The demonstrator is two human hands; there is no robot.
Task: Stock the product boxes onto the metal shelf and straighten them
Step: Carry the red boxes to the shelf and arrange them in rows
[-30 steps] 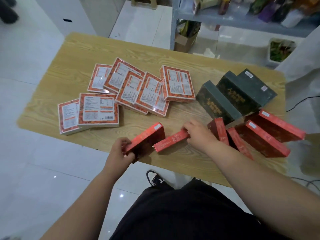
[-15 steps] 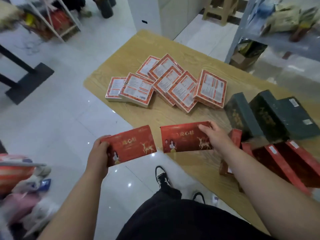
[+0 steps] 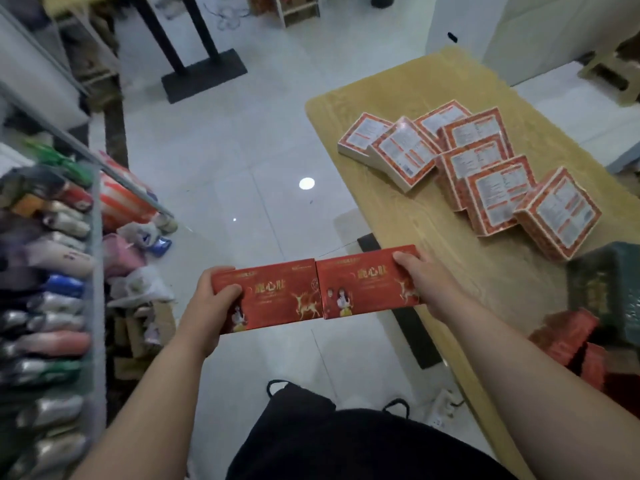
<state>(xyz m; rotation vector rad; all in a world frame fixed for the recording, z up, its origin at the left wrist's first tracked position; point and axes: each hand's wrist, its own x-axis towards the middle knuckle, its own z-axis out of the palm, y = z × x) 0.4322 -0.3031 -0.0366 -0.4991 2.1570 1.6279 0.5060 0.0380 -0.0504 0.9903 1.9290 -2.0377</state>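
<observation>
Shelf position: the metal shelf [image 3: 98, 289] stands at the far left, its tiers packed with blurred packets [image 3: 52, 271]. Just right of it, over the tiled floor [image 3: 242, 161], the left hand [image 3: 211, 296] grips the left end of the left red box [image 3: 277, 296], with the thumb on the printed front and the fingers wrapped behind. This box is held upright with its front facing the camera. Its right end touches the left end of the right red box [image 3: 363, 285], so the two form one row. The right hand [image 3: 420, 277] grips the right end of that second box, thumb on the front near the top edge and fingers behind. Further right is the wooden table [image 3: 398, 216]. It carries overlapping white-and-orange boxes [image 3: 485, 174], a dark green box [image 3: 606, 289] and more red boxes [image 3: 568, 337] at the frame edge, all well apart from the shelf.
</observation>
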